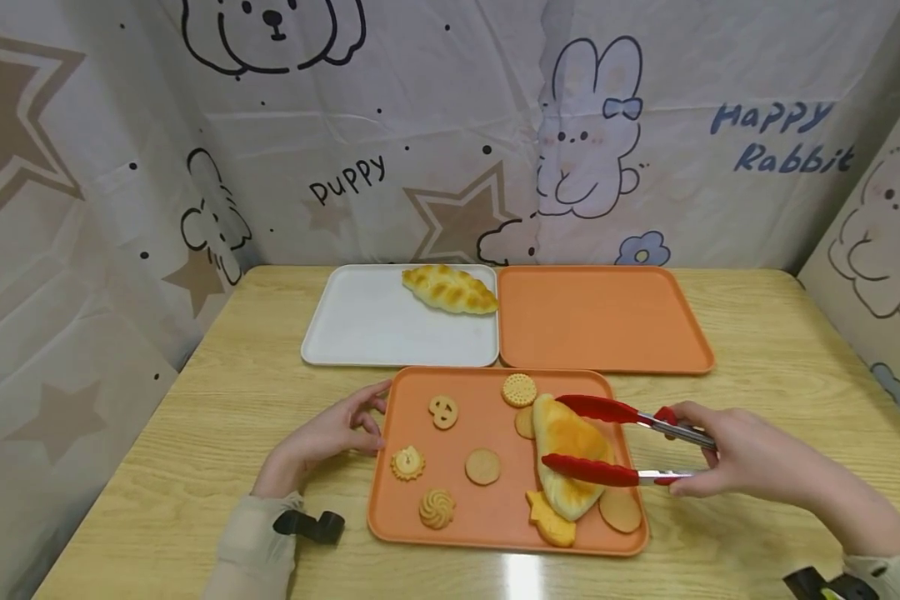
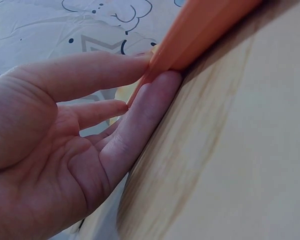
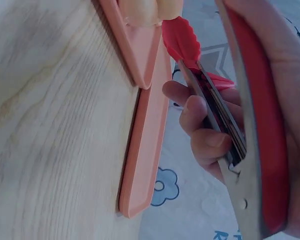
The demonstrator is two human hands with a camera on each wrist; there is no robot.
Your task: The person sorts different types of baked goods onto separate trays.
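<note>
My right hand (image 1: 753,458) grips a pair of metal tongs with red tips (image 1: 596,471). The tongs' tips are spread over a golden, rounded bread (image 1: 566,442), which lies on the right part of the near orange tray (image 1: 435,379). In the right wrist view, fingers curl round the tongs' metal arm (image 3: 222,115). My left hand (image 1: 337,427) holds the near tray's left edge; the left wrist view has its fingertips at the tray's rim (image 2: 177,47). Beneath and beside the bread are a star-shaped biscuit (image 1: 551,521) and flat round biscuits (image 1: 620,510).
More biscuits lie on the near tray, among them a swirl biscuit (image 1: 437,508) and a plain round one (image 1: 483,467). Behind it stand a white tray (image 1: 360,321) carrying a braided bread (image 1: 450,290) and a second orange tray (image 1: 603,321). Printed cloth surrounds the wooden table (image 1: 232,367).
</note>
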